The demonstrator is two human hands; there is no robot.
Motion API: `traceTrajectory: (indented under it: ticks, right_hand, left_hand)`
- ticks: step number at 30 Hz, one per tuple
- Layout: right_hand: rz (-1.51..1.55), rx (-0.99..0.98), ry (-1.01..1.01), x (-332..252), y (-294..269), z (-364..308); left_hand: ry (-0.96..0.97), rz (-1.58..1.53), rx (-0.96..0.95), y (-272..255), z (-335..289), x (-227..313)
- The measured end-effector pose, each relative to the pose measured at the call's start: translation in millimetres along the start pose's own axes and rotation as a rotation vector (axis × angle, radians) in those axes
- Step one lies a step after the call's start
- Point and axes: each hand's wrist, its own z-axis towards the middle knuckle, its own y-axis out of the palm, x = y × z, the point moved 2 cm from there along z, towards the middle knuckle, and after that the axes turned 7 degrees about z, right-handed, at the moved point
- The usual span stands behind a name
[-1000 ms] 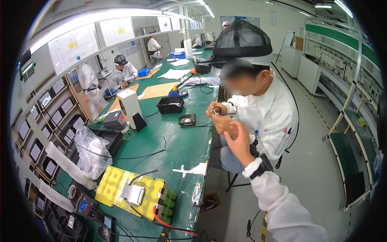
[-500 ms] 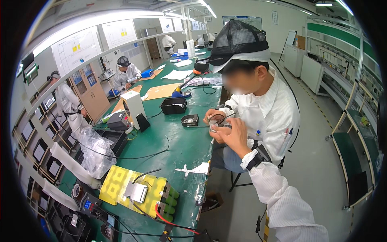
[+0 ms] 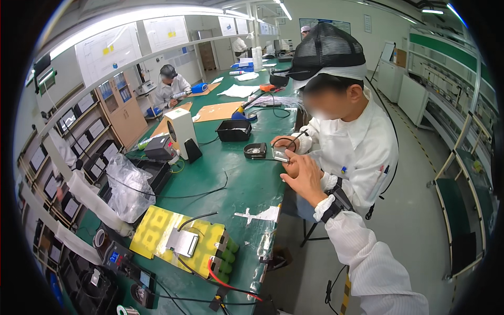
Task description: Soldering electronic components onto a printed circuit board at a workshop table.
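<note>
In the head view only one of the wearer's hands shows: the right hand (image 3: 306, 177) comes up from the lower right on a white sleeve with a black wrist strap (image 3: 340, 203), and it hovers at the near edge of the green worktop (image 3: 247, 184). Its fingers are curled fairly narrow toward the left, but whether they pinch anything I cannot tell, since the back of the hand hides the fingertips. The left hand is not in the picture, so the right one is the nearer by default. Just up and to the left of the hand, almost touching its fingertips, lies a small silvery part (image 3: 280, 154), held by the hand of the co-worker in white (image 3: 284, 143) who sits across the worktop corner; its long axis runs roughly left to right, and a thin black wire (image 3: 290, 140) loops over it. Farther left of that sits one small black tray (image 3: 255, 150), and beyond it one larger black bin (image 3: 233, 130). Well below and to the left of the hand lies one yellow battery pack (image 3: 181, 241) with green cells, with a strip of white tape (image 3: 261, 214) between pack and hand
</note>
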Motion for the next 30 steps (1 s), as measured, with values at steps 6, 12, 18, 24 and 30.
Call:
traceTrajectory:
  ticks: [6,12,18,24,30]
  right_hand:
    - [0.064,0.103,-0.197,-7.1,-2.3,-11.4]
    - [0.033,0.120,-0.093,-21.3,-3.5,-30.3]
    - [0.056,0.176,-0.089,-14.6,-6.3,-38.3]
    - [0.095,0.123,-0.036,-17.3,-9.4,-47.5]
    - [0.145,0.145,-0.009,-21.2,-12.2,-50.7]
  left_hand:
    - [0.028,0.002,0.002,1.9,-2.1,-4.9]
    - [0.029,-0.011,0.028,4.4,-3.7,-6.4]
    - [0.011,-0.011,0.041,5.6,-6.3,-6.6]
    - [-0.008,-0.009,0.052,4.7,-6.4,-5.1]
    - [-0.026,-0.017,0.018,3.6,-7.2,-6.3]
